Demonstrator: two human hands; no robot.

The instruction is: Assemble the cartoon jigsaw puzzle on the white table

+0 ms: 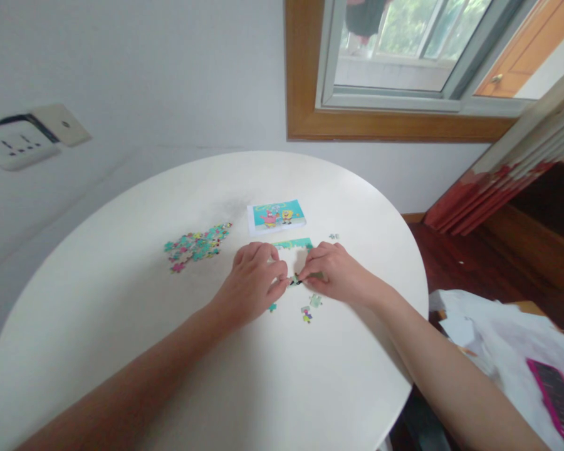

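On the round white table (122, 351) my left hand (254, 280) and my right hand (333, 270) meet fingertip to fingertip, both pinched on a small dark puzzle piece (295, 281). Just beyond them lies a partly joined strip of teal puzzle (292, 243). A few loose pieces (310, 308) lie just in front of my hands. A heap of several loose teal and pink pieces (197, 245) sits to the left. A small cartoon picture card (276, 217) lies behind the puzzle.
A wall with a socket plate (16, 145) stands at left, a wood-framed window (404, 69) behind the table. At right, the table's edge drops to a dark wooden floor, with white cloth (502, 341) and a pink-cased phone (557, 398).
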